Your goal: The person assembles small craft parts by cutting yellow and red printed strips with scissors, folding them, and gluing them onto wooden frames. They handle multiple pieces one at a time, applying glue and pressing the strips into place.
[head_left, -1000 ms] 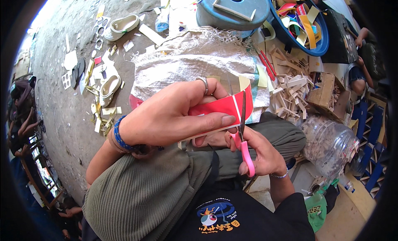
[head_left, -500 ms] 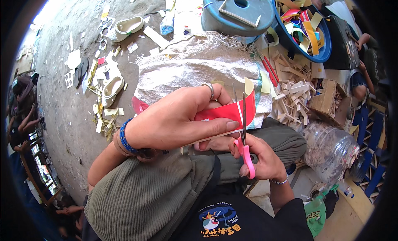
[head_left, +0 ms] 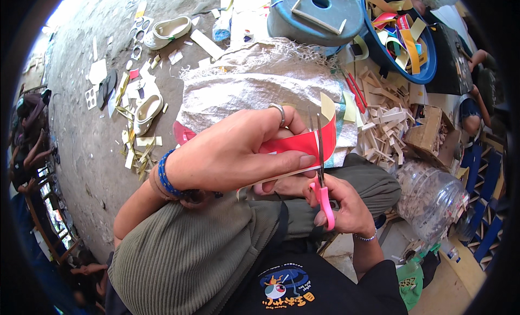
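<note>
Nearest the camera, the right hand (head_left: pixel 346 206) grips pink-handled scissors (head_left: pixel 323 179), its fingers curled shut through the handle loops. The blades point away from the body and stand upright across the red card (head_left: pixel 295 144). They are closed or nearly so; the exact gap cannot be told.

The left hand (head_left: pixel 233 152) holds the red card above the lap, its fingers pinching it flat from above with the thumb beneath. A ring shows on one finger and a blue bead bracelet (head_left: pixel 165 177) on the wrist.

Progress, as judged: the blades have entered the card near its right end, and a narrow strip, pale on its back, curls up just beyond them. That strip appears partly severed. Most of the card, to the left under the fingers, is uncut.

Clearances: the left fingertips lie just beside the blades, the tightest margin in view. The knees in olive trousers (head_left: pixel 179 255) sit directly beneath, leaving little room downward.

Beyond the hands a white woven sack (head_left: pixel 244 87) covers the floor. To its right lie wood offcuts (head_left: pixel 387 125), well apart from the scissors, and a clear plastic jar (head_left: pixel 428 193). Farther off stand a blue tub (head_left: pixel 428 71) of coloured paper strips and a blue lid (head_left: pixel 314 17). Pale shoes (head_left: pixel 149 112) and paper scraps litter the floor on the left.
</note>
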The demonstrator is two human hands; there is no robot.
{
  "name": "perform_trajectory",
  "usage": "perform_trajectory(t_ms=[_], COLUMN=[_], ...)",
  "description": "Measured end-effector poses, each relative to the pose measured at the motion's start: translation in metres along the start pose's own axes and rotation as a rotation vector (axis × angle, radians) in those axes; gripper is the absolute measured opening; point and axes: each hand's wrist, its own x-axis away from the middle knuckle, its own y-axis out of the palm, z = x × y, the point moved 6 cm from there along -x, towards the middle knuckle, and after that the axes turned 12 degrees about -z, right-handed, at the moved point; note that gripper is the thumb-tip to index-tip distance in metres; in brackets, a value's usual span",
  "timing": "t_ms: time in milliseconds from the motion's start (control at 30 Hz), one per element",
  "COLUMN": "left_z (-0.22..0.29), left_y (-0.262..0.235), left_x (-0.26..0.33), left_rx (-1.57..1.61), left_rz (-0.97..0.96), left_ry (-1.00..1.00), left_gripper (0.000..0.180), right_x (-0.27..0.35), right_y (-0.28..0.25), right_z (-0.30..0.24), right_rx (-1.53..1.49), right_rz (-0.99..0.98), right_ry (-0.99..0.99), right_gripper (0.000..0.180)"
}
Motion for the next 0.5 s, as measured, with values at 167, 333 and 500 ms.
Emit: perform_trajectory(t_ms=[167, 333, 500], left_z=[-0.001, -0.0009, -0.0004], left_y=[-0.0004, -0.0008, -0.001], left_x=[-0.0002, -0.0015, -0.0027], left_rx=[-0.014, -0.019, -0.049], left_rz=[0.004, -0.006, -0.006], left_ry=[-0.022, -0.007, -0.016], left_gripper=[0.024, 0.024, 0.024], right_x=[0.0011, 0.0019, 0.0026], right_y=[-0.0002, -0.0016, -0.0018], right_z=[0.0034, 0.0049, 0.0053], right_rx=[-0.019, -0.013, 0.003], right_rz=[0.008, 0.02, 0.024], right_ry=[0.041, 0.054, 0.045], right_gripper=[0.039, 0.037, 0.035])
